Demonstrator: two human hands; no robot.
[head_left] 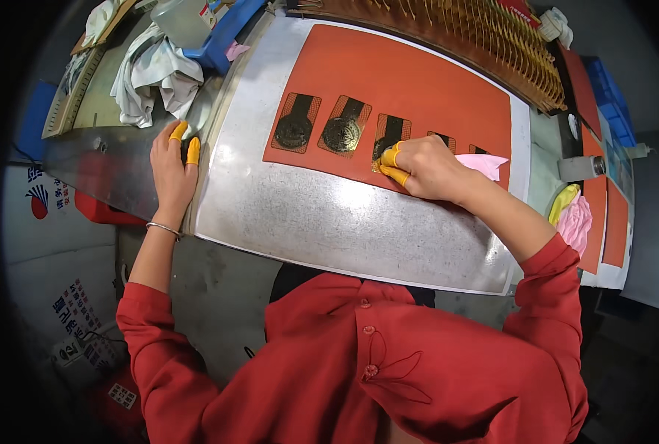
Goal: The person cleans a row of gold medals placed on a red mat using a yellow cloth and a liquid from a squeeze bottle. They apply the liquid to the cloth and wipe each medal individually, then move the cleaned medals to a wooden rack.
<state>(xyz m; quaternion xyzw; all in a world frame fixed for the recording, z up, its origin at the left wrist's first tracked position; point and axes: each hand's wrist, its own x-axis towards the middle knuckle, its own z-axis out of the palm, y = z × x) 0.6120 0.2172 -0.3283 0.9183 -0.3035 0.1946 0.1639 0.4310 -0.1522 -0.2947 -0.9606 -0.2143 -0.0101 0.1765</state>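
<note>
Yellow finger covers sit on the fingertips of both hands. My right hand [429, 169] is bent with its fingers pressed together over the lower part of a dark patterned card-like plate [393, 127]. Whatever is between those fingertips is hidden. That plate lies in a row of similar ones, including a plate with a round gold emblem [342, 135] and a darker plate [293, 132], on an orange-red sheet [403, 74]. My left hand [172, 169] rests at the left edge of the metal worktop, thumb and forefinger apart, just below a crumpled white cloth [155, 70].
A pink cloth [485, 164] lies by my right wrist. Behind the sheet runs a wooden rack with many gold-coloured wires [485, 44]. A blue tray [224, 37] stands back left. At right are a grey cylindrical container [581, 168] and a crumpled pink cloth [574, 222].
</note>
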